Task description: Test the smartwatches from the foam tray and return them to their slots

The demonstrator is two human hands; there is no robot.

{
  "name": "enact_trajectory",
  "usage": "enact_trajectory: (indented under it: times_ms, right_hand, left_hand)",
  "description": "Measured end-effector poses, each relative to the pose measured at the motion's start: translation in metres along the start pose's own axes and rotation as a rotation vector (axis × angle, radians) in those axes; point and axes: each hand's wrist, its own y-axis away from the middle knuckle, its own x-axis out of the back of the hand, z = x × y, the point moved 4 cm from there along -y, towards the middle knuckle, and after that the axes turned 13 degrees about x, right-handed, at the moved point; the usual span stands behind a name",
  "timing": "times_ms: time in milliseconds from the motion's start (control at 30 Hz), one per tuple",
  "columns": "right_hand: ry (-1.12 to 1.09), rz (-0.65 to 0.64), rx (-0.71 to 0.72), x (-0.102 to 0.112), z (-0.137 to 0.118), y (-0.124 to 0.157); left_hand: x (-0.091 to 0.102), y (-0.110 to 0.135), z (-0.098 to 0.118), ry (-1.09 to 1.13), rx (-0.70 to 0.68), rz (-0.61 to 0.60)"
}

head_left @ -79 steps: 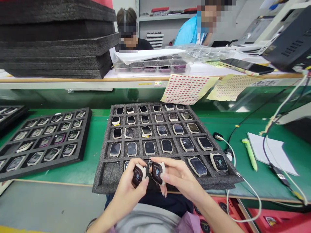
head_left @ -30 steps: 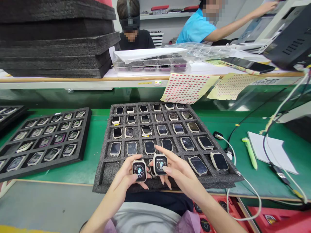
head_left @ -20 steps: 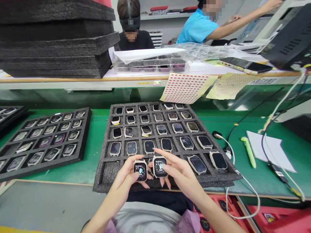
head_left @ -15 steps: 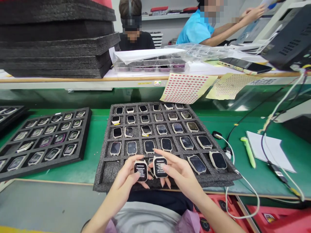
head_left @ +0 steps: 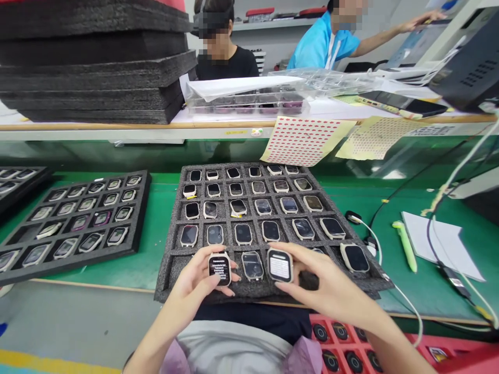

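My left hand (head_left: 195,280) grips a beige smartwatch body (head_left: 219,268) whose lit screen shows lines of text. My right hand (head_left: 319,280) pinches a second watch body (head_left: 279,265) with a bright white screen, held over the front row of the dark foam tray (head_left: 166,283). Between the two held watches, another watch (head_left: 252,265) lies in its front-row slot. The tray's other slots hold several watch bodies with dark screens.
A second foam tray (head_left: 141,218) of watches lies to the left on the green mat. A white cable (head_left: 374,236), green pen (head_left: 405,246) and paper (head_left: 440,241) lie right. Stacked black foam (head_left: 89,67), sticker sheets (head_left: 304,140) and two seated people are beyond the shelf.
My right hand has shifted its watch to the right, away from the left one, and its screen turned bright white. The left watch shows text where a dial showed before. A tray watch is uncovered.
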Motion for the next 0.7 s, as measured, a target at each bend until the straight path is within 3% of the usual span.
enact_trajectory:
  times_ms: [100, 233, 367, 467, 700]
  right_hand:
    - [0.313, -0.107, 0.081, 0.02, 0.008, 0.002]
    - [0.493, -0.19, 0.118, 0.032, 0.019, 0.008]
    - [0.623, -0.073, 0.151, 0.047, 0.023, 0.018]
    - [0.702, -0.011, 0.096, 0.052, 0.032, 0.026]
    - [0.791, 0.161, -0.031, 0.032, 0.04, 0.036]
  left_hand:
    - [0.001, 0.0, 0.001, 0.009, 0.004, 0.027]
    - [0.001, -0.002, 0.003, 0.011, -0.015, 0.038]
    - [0.003, -0.003, 0.005, 0.004, -0.007, 0.061]
    - [0.003, -0.001, 0.006, 0.005, -0.01, 0.062]
    - [0.007, 0.001, 0.007, -0.026, -0.007, 0.081]
